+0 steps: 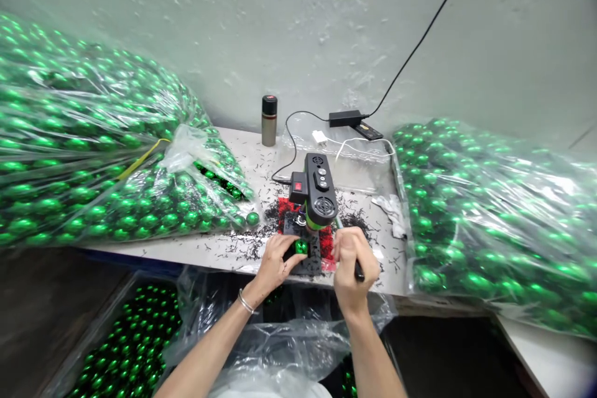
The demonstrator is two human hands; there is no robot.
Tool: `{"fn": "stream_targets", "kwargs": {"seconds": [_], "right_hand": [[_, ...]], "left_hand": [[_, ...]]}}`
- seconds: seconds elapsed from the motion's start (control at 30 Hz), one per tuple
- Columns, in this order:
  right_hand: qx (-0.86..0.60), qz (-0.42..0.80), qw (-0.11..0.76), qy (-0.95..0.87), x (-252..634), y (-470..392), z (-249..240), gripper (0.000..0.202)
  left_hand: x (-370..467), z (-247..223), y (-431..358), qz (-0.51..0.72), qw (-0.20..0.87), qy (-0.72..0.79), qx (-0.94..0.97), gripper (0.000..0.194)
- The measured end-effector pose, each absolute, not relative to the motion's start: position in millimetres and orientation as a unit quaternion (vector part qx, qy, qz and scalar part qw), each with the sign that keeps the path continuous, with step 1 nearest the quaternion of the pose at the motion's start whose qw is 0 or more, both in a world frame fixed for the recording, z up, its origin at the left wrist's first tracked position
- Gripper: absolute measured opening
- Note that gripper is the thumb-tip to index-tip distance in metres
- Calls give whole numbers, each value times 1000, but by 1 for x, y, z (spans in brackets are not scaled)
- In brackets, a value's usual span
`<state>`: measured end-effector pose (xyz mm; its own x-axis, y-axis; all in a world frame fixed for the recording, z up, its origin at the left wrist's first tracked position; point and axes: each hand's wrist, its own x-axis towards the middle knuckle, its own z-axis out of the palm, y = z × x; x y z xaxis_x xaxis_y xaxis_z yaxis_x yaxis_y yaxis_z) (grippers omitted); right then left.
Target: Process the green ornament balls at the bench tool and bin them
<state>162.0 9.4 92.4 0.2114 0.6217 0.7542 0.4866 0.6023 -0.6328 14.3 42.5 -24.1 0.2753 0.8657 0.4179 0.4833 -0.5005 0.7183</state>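
Head view, looking forward and down
Close above the worktable (249,158), facing the wall (280,25) at twelve o'clock.

"What sort of place do we take this for?"

"A small workshop, we'd say. We have a table (245,140) with a black bench machine (319,183) on it, showing vent grilles (324,205) and a red switch (297,186), and a power adapter (344,118) behind."

"Could the mess be a clue for us?"

"Yes: we see tiny black scraps (355,221) strewn thickly round the machine."

"And the quantities?"

"Those settle it for us. Bulging clear bags (56,93) of glossy green balls (149,221) stand at both sides, and we spot another heap (133,336) below the table's front edge. Behind everything runs a pale, scuffed wall (289,31)."
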Motion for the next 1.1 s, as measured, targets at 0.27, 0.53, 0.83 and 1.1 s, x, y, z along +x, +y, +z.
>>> {"fn": "stream_targets", "kwargs": {"seconds": [0.27, 0.53, 0.83, 1.1], "right_hand": [[-433, 40, 650, -623, 159, 9, 78, 33], [-432, 36, 651, -624, 157, 8, 76, 33], [-418, 30, 653, -631, 158, 9, 70, 31], [-421, 24, 660, -622, 157, 10, 67, 31]], "left_hand": [[-43, 0, 67, 391, 51, 556, 732, 36], [-76, 34, 133, 118, 66, 598, 790, 22], [-70, 19, 110, 188, 40, 574, 796, 29], [-73, 42, 94, 491, 308, 599, 553, 52]]}}
